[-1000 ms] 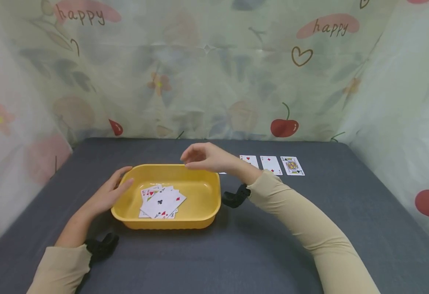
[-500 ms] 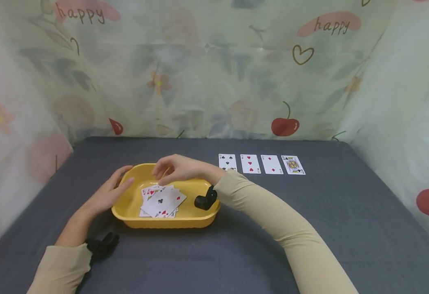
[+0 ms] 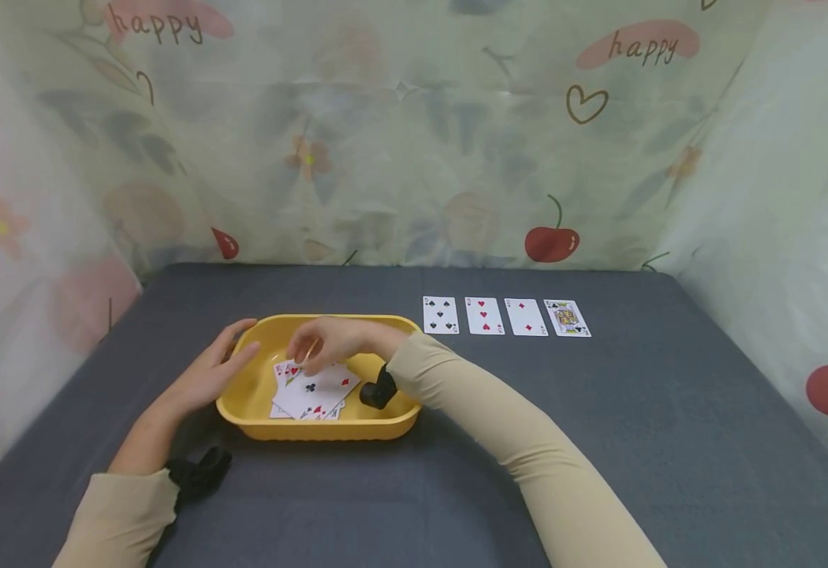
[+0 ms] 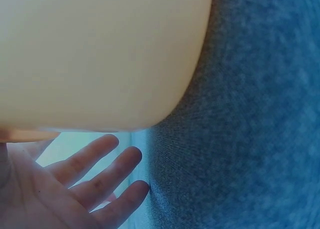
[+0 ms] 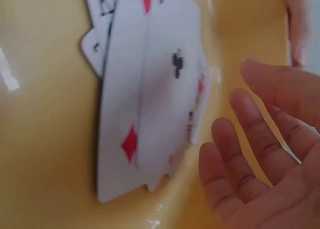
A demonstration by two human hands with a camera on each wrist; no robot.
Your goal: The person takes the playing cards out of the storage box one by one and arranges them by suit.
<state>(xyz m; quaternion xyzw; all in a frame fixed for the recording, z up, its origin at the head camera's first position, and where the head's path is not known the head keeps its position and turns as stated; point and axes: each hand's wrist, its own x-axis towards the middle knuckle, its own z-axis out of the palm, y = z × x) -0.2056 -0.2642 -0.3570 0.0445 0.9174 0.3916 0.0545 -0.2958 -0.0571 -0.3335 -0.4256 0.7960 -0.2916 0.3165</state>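
My left hand lies at the left end of a yellow plastic basin, its thumb over the rim. In the left wrist view its fingers extend loosely beside the outer wall. My right hand is inside the basin, over the far edge of a loose pile of playing cards. An ace of clubs tops the pile, fanned over several others. The right fingers are slightly bent beside the cards in the right wrist view, with nothing between them and the thumb.
Behind and right of the basin lie a five of spades, a three of hearts, a two of diamonds and a king, face up in a row. A patterned curtain encloses the dark cloth-covered table.
My right hand has moved left and down from above the basin's back rim to the cards inside. The five of spades is now uncovered. My left hand stays in place.
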